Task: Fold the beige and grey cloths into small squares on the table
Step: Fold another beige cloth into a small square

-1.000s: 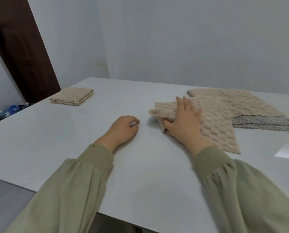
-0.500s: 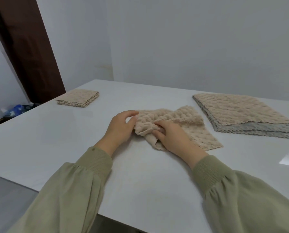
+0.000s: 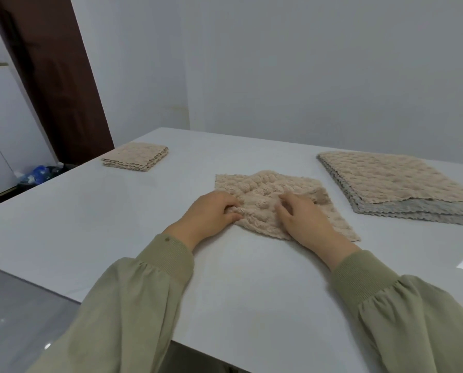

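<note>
A rumpled beige cloth (image 3: 268, 189) lies on the white table (image 3: 117, 232) in front of me. My left hand (image 3: 211, 214) pinches its near left edge between thumb and curled fingers. My right hand (image 3: 300, 216) rests on the cloth's middle with its fingers bent into the fabric, gripping a fold. To the right sits a flat stack of unfolded cloths, beige on top (image 3: 386, 179) and grey underneath (image 3: 418, 211). At the far left of the table lies a beige cloth folded into a small square (image 3: 136, 156).
The table's near edge runs diagonally from the left down to the bottom centre, with grey floor (image 3: 18, 313) beyond it. A dark brown door (image 3: 55, 76) stands at the left, and blue items (image 3: 38, 173) lie on the floor by it.
The beige cloth has been pulled off the stack toward me. My left hand moved from resting on the bare table to pinching the cloth's edge. The cloth lies more spread out now.
</note>
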`<state>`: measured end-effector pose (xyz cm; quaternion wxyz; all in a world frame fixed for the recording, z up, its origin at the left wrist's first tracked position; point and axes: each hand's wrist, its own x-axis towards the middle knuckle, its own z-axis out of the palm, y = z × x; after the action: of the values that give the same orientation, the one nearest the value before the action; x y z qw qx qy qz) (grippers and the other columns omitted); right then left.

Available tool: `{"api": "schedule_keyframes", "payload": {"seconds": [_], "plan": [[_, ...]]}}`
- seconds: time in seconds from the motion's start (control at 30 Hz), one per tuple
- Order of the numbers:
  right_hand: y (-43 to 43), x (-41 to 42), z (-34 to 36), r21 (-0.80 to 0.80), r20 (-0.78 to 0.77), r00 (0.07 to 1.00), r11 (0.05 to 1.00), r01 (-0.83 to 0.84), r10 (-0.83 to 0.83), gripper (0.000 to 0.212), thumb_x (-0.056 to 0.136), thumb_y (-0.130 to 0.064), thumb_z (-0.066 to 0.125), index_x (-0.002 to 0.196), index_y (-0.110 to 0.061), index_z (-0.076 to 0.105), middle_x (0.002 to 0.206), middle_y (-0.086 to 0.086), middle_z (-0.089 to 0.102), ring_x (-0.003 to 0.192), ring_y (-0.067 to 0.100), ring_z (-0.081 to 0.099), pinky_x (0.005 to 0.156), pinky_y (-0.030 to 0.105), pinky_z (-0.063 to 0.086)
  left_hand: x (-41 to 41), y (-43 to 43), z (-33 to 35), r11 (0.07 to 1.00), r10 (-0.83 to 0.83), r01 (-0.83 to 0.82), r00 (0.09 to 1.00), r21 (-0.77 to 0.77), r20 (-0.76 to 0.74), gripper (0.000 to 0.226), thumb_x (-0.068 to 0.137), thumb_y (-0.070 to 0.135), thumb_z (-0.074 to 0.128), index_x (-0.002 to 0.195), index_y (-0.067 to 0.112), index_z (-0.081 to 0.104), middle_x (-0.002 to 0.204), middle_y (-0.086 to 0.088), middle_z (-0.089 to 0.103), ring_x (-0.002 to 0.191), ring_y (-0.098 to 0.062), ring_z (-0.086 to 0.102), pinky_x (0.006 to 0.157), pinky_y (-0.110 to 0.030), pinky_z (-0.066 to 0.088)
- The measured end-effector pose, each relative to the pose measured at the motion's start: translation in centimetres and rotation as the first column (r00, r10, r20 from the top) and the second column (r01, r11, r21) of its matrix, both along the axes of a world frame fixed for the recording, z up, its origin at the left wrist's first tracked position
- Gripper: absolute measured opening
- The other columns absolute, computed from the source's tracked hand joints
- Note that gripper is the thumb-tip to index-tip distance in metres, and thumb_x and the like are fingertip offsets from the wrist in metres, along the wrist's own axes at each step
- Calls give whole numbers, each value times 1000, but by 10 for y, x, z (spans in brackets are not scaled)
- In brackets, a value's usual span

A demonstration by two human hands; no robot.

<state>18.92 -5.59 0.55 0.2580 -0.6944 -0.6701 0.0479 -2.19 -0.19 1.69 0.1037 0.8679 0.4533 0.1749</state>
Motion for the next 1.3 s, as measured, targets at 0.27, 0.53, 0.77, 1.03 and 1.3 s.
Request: {"api": "schedule_keyframes", "payload": {"seconds": [0.27,0.53,0.77,1.03,1.3], "plan": [[-16,-10,3,49,122,989,995,-90,83,40,87,-49,35,97,-19,60,99,-3,62,102,23,52,95,40,39,-10,-1,-5,980,-37,26,998,196,55,16,87,26,60,96,16,68,99,4,64,106,-17,52,91,-32,40],[-31,-5,2,97,245,961,983,-155,128,25,85,-34,64,94,-11,67,93,4,60,93,24,51,82,35,39,-18,-21,-6,963,-159,149,987,224,25,17,80,34,70,90,20,71,97,8,55,97,-9,45,87,-24,38],[-52,-10,19,173,20,989,974,-145,144,46,89,-18,54,47,-19,35,42,-7,34,43,12,32,51,21,26,-23,-48,5,969,-111,137,985,204,-134,19,88,24,52,71,16,57,73,5,56,72,-15,51,68,-32,44],[-45,-5,0,-315,326,945,945,90,19,66,92,-64,22,148,-28,21,158,-2,15,145,20,11,113,54,11,-24,-49,-1,996,-59,75,953,43,-297,52,99,43,36,146,24,29,153,1,28,141,-20,21,113,-38,23],[-34,10,7,-304,285,950,952,-33,124,62,93,-61,29,147,-32,23,159,-7,13,146,14,6,115,53,4,-25,-54,23,998,17,-33,946,-45,-324,45,92,58,39,108,24,62,99,5,61,97,-18,54,81,-34,46]]}}
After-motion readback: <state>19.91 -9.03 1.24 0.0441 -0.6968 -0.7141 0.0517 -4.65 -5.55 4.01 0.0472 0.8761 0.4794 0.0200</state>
